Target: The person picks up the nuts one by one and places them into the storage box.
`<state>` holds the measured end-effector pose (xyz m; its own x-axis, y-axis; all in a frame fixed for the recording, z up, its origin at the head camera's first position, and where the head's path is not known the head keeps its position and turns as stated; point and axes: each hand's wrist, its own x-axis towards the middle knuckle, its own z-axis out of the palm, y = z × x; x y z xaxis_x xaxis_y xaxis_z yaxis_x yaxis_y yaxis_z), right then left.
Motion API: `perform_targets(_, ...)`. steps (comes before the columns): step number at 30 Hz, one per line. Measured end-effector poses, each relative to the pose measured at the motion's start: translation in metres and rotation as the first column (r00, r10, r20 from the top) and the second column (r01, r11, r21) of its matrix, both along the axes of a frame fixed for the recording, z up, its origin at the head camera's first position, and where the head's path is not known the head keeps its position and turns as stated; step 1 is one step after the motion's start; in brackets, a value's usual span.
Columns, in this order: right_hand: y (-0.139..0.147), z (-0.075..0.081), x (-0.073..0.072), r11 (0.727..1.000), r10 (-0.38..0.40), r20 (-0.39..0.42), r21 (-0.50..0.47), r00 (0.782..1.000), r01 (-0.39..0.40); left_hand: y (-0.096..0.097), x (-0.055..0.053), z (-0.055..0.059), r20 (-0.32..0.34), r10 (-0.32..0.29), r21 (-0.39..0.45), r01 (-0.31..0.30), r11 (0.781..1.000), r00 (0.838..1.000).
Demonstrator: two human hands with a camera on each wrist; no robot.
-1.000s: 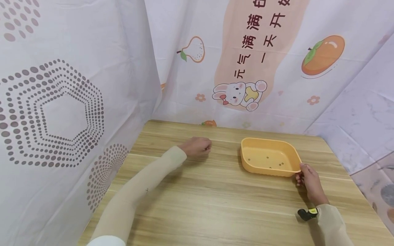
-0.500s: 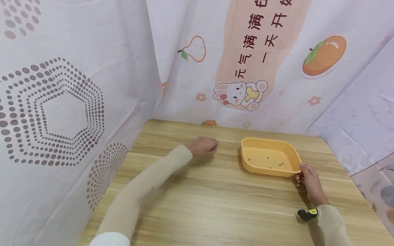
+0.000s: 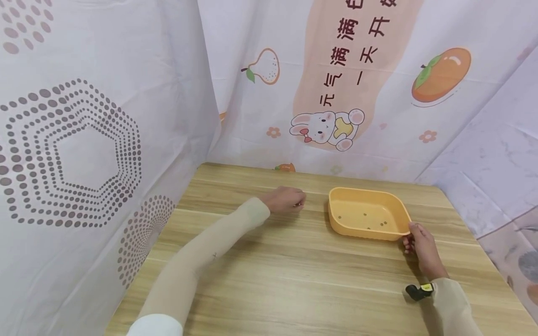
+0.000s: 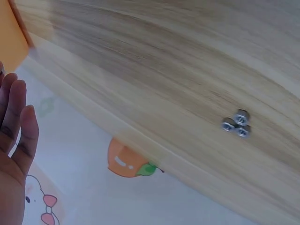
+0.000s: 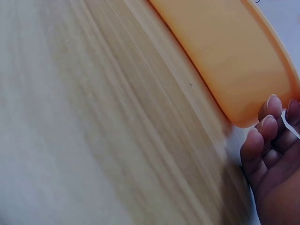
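Observation:
My left hand (image 3: 286, 199) is over the table, left of a yellow-orange plastic tray (image 3: 357, 232). Its thumb and index finger pinch a small nut, mostly hidden; the other fingers (image 4: 29, 133) are loosely bent in the left wrist view. Three silver hex nuts (image 4: 237, 123) lie bunched on the wood in that view, away from the hand. Several small nuts (image 3: 364, 214) are scattered on the tray's floor. My right hand (image 3: 424, 249) grips the tray's near right corner, thumb on the rim and fingers (image 5: 253, 143) curled below it.
The wood-grain table (image 3: 294, 280) meets a printed cloth (image 3: 260, 116) at the back. Another patterned cloth (image 3: 88, 163) hangs along the left side, and a marbled one (image 3: 491, 154) on the right. A black strap end (image 3: 418, 292) sticks out at the right wrist.
My left hand has moved steadily to the right, closer to the tray. The right hand and the tray have stayed in place.

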<state>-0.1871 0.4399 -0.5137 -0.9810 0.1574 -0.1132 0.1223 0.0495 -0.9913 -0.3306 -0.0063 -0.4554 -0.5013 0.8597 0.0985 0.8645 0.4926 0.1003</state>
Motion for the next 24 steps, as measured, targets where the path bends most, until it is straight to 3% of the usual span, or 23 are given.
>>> perform_targets(15,0.000,0.000,0.000,1.000,-0.004,-0.019,0.014,1.000,0.004,0.023,0.002,0.003,0.010,-0.050,0.045,0.050,0.998,0.999)
perform_targets(24,-0.001,0.001,0.000,1.000,-0.008,-0.012,-0.006,1.000,0.008,0.039,0.001,0.002,0.054,-0.048,0.096,0.043,0.994,0.997)
